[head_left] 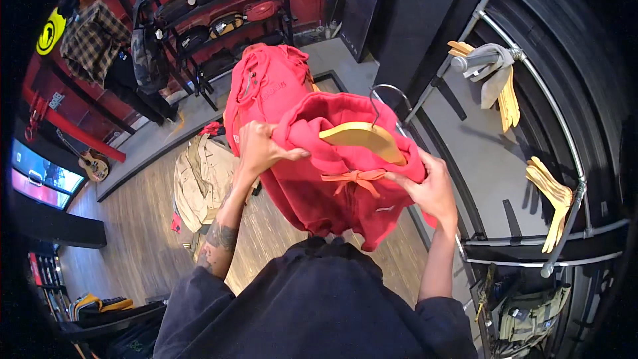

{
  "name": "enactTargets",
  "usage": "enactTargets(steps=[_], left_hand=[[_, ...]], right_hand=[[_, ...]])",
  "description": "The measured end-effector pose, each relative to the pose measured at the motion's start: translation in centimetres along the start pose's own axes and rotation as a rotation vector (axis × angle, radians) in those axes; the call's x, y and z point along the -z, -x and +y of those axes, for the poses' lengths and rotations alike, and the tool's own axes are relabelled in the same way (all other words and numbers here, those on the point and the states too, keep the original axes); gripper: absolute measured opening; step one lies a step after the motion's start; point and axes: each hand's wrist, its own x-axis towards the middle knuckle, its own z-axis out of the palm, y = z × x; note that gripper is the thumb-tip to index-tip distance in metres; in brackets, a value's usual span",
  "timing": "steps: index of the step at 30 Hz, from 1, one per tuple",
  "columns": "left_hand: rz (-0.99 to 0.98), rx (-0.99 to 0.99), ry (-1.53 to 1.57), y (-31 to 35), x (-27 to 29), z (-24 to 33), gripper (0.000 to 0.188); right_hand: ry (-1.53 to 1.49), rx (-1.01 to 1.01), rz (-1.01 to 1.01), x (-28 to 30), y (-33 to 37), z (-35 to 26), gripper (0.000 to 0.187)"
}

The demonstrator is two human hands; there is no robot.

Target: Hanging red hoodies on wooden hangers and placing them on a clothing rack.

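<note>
A red hooded sweatshirt (332, 193) hangs bunched in front of me, its orange drawstring tied in a bow near the middle. A wooden hanger (362, 138) with a metal hook sits partly inside the neck opening. My left hand (260, 148) grips the fabric at the left side of the opening. My right hand (432, 189) holds the fabric at the right side, beside the hanger's end. More red cloth (266, 83) rises behind the sweatshirt.
A curved metal clothes rail (531, 73) runs along the right with wooden hangers (551, 193) and a grey garment (492, 66). A beige jacket (203, 179) lies on the wood floor at left. Shelves of bags (219, 6) and a plaid shirt (93, 40) stand behind.
</note>
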Motion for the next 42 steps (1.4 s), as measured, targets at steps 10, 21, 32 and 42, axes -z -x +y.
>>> enactTargets(steps=[10, 21, 32, 42], left_hand=[[-0.005, 0.039, 0.032, -3.2, -1.0, -1.2, 0.072], [-0.438, -0.288, 0.534, -12.5, -19.3, -4.1, 0.033], [-0.23, -0.359, 0.379, -27.2, -33.4, -1.3, 0.041], [0.191, -0.067, 0.57, -25.0, -38.1, 4.6, 0.041]], right_hand=[[0.052, -0.258, -0.083, 1.3, 5.4, 2.6, 0.049], [0.219, -0.261, 0.353, 4.8, 3.4, 8.8, 0.023], [0.344, -0.322, 0.492, 9.8, -4.1, 22.3, 0.042], [0.213, -0.153, 0.612, 6.9, -5.3, 32.0, 0.024]])
